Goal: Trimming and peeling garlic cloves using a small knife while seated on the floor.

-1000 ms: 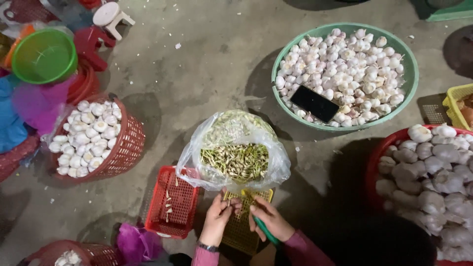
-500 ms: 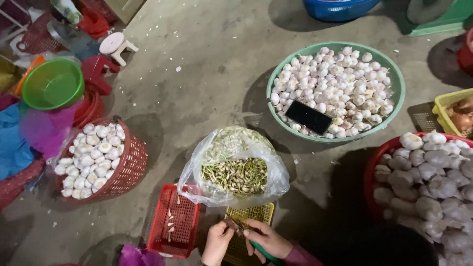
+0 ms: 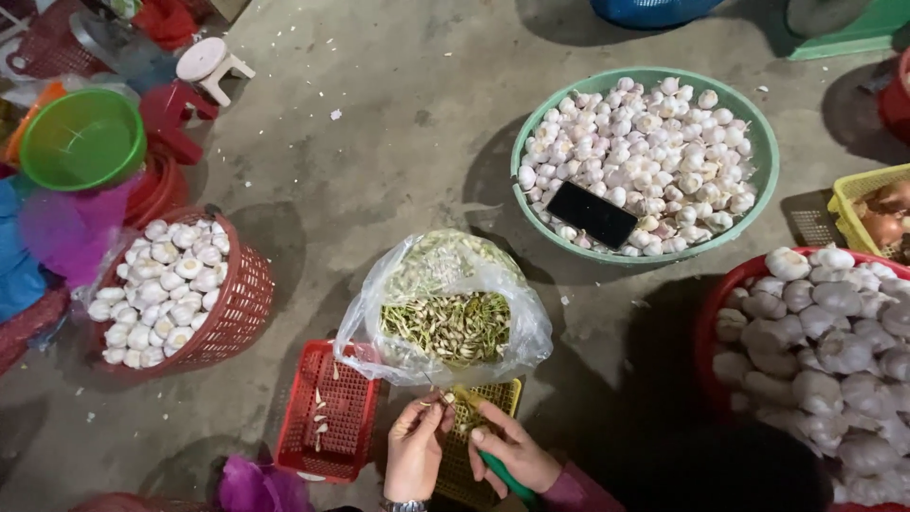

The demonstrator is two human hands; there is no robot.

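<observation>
**Garlic piece pinched just below the scrap bag**

The left hand [image 3: 414, 457] pinches a small garlic piece [image 3: 438, 402] in its fingertips, directly under the clear bag of trimmings [image 3: 445, 313]. The right hand [image 3: 512, 455] sits just beside it, its grip clenched on a green-handled tool [image 3: 504, 478], probably a knife; the blade is hard to see. The bag mouth lies straight ahead of both hands, with the left hand nearer.

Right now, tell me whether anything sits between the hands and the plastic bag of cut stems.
Nothing visible does. The left hand and right hand, pinching a small piece of garlic, are right at the near edge of the plastic bag, above the yellow tray. The red tray lies off to the left, clear of the path.
</observation>
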